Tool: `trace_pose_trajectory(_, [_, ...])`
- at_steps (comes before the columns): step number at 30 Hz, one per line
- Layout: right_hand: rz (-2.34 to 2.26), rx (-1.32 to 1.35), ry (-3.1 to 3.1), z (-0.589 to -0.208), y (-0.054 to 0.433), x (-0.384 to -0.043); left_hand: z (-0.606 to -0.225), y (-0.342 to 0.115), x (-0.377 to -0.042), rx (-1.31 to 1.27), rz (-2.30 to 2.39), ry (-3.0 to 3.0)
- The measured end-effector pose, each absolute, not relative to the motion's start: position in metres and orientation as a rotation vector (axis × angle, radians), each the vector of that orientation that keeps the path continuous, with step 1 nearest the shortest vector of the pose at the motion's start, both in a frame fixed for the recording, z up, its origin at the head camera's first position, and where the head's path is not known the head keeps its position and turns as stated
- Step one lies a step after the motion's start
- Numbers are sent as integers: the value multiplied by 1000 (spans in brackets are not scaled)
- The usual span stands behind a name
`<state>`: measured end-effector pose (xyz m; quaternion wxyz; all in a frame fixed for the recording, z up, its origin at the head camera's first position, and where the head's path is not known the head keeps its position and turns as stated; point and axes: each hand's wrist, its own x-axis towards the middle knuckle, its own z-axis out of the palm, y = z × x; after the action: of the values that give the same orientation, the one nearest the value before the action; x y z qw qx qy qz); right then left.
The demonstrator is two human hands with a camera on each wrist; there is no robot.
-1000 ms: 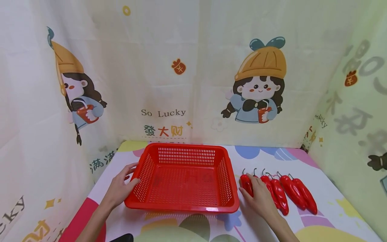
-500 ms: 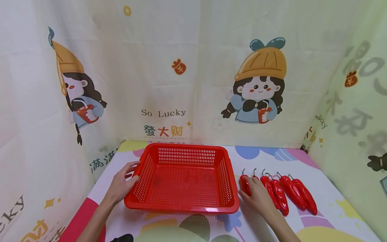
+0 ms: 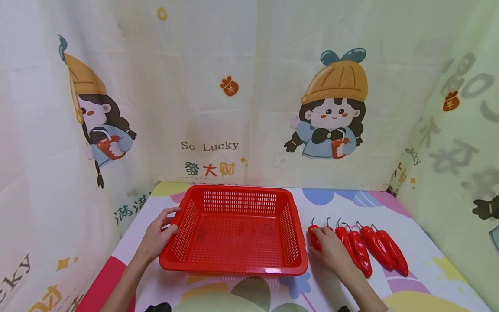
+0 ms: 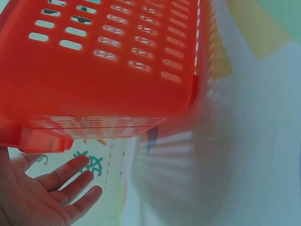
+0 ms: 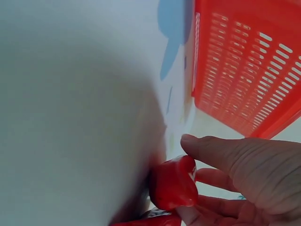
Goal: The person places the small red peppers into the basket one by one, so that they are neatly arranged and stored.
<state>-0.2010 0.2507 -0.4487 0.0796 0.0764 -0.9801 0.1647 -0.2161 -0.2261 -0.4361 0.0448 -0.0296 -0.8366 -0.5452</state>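
In the head view, my left hand (image 3: 156, 238) rests at the left rim of an open red plastic basket (image 3: 234, 269). The left wrist view shows its fingers spread outside the basket wall; the thumb is hidden there. On the right, my right hand (image 3: 331, 251) lies over the leftmost glossy red chili pepper (image 3: 314, 239) of a row. Thumb and fingers sit on either side of that pepper's blunt end (image 5: 174, 186) in the right wrist view, with the fingers bent behind it. The hand covers most of the second pepper (image 3: 329, 228).
Further right lie several more red chili peppers (image 3: 383, 251), side by side with stems pointing away. A patterned tabletop (image 3: 218, 299) carries everything, with printed cloth walls (image 3: 257, 108) at the back and sides. Dark objects (image 3: 160, 307) peek in at the bottom edge.
My right hand has shifted slightly left, its fingers coming further over the leftmost pepper. The left hand and the basket have hardly moved.
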Motion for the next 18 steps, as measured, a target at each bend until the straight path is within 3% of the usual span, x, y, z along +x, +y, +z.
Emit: trace_pose_trajectory(18, [568, 176, -3047, -455, 251, -207, -439, -228, -216, -84, -1719, -2558])
